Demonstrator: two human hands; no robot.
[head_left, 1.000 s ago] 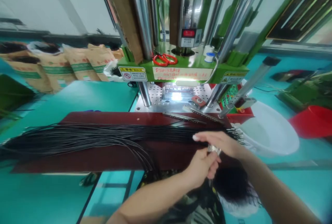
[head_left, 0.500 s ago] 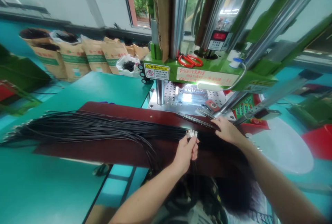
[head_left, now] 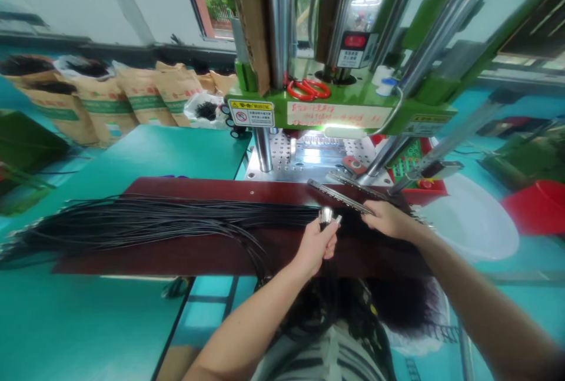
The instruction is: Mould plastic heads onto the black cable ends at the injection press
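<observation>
My left hand (head_left: 315, 247) is closed around a small bunch of black cables whose metal connector ends (head_left: 326, 215) stick up above the fist. My right hand (head_left: 391, 220) pinches the near end of a narrow metal bar (head_left: 339, 196) with small notches along it. The bar's far end points left, toward the press. A second, similar metal bar (head_left: 358, 185) lies just behind it. Under and beside my left hand, a long bundle of black cables (head_left: 176, 219) stretches left across the dark red board (head_left: 150, 260).
A green press with a perforated metal bed (head_left: 282, 157) stands ahead. Red-handled scissors (head_left: 308, 90) and a thread spool (head_left: 386, 86) rest on its crossbeam. At the right are a red control box (head_left: 430, 189) and a white basin (head_left: 481, 222). Paper sacks (head_left: 106, 104) line the wall.
My right hand has taken hold of the metal bar, and the bar's left end has lifted and turned slightly. The connectors in my left hand have shifted. The view has moved a little right.
</observation>
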